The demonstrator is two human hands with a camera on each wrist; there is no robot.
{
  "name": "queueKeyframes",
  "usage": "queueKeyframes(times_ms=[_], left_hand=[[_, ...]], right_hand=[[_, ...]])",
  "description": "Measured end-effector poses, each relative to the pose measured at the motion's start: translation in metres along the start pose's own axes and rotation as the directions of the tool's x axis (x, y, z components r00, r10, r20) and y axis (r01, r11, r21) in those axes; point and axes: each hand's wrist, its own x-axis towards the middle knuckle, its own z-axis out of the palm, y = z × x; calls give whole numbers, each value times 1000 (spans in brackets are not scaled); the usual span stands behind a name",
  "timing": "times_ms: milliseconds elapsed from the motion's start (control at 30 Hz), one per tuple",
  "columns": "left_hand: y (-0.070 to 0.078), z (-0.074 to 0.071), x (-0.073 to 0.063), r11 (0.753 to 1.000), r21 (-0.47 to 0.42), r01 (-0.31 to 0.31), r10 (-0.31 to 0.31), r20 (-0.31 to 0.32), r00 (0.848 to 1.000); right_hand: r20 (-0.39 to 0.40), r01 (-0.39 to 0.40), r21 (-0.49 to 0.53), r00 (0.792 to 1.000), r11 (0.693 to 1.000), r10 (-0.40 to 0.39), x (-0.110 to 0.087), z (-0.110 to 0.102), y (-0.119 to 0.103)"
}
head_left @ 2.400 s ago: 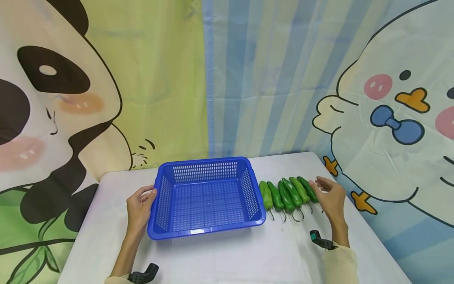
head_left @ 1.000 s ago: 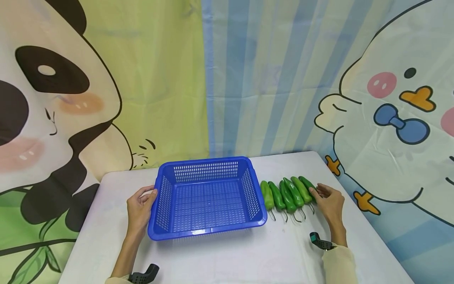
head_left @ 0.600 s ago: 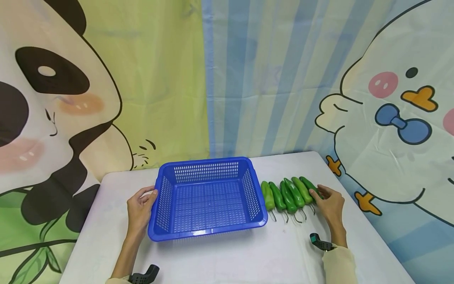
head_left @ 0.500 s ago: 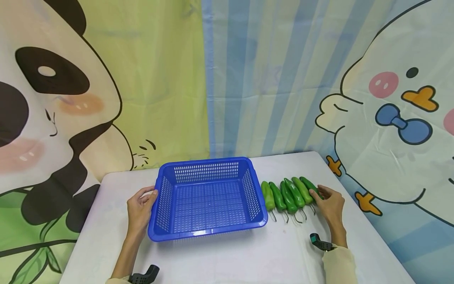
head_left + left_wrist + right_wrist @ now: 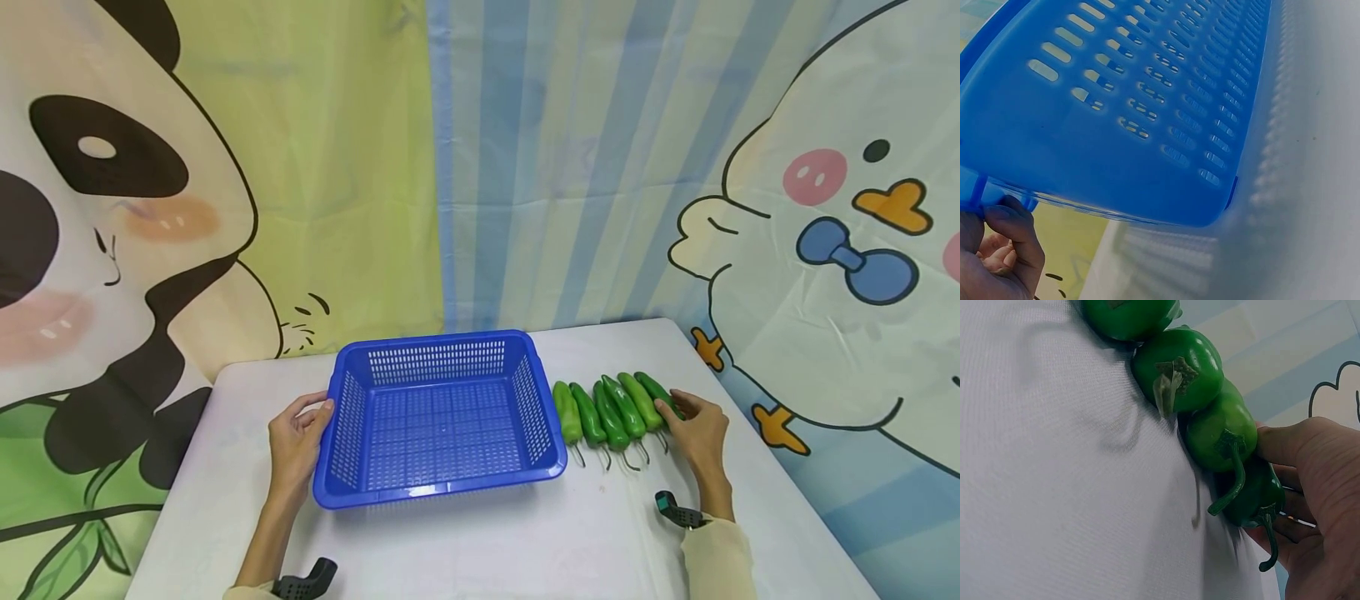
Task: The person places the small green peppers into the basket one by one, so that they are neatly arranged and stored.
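A blue perforated plastic basket (image 5: 442, 433) with nothing in it is at mid-table in the head view. My left hand (image 5: 295, 442) grips the basket's left rim; in the left wrist view the thumb (image 5: 1015, 225) is bent against that rim. Right of the basket lies a row of several green chili peppers (image 5: 603, 414), stems toward me. My right hand (image 5: 699, 429) holds the rightmost dark green chili pepper (image 5: 654, 387) between thumb and fingers. In the right wrist view this pepper (image 5: 1257, 494) touches the lighter one beside it, and the hand partly hides it.
The white table (image 5: 517, 542) carries the basket and peppers. A patterned curtain (image 5: 517, 167) stands right behind the table's back edge and along its right side. Each wrist wears a black device (image 5: 678, 510).
From 2.4 seconds ago, my right hand's thumb and fingers have closed in around the rightmost chili pepper, which has turned slightly. My left hand and the basket stay nearly still.
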Motion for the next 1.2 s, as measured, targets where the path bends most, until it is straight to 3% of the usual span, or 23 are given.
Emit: queueKeyframes(times_ms=[867, 1200], left_hand=[[-4, 2, 0, 1000, 2, -16, 16, 10, 1000], [-4, 0, -1, 1000, 4, -25, 25, 2, 1000]], right_hand=[[-42, -25, -15, 999, 1000, 24, -1, -5, -3], [-105, -87, 48, 990, 995, 92, 2, -6, -3]])
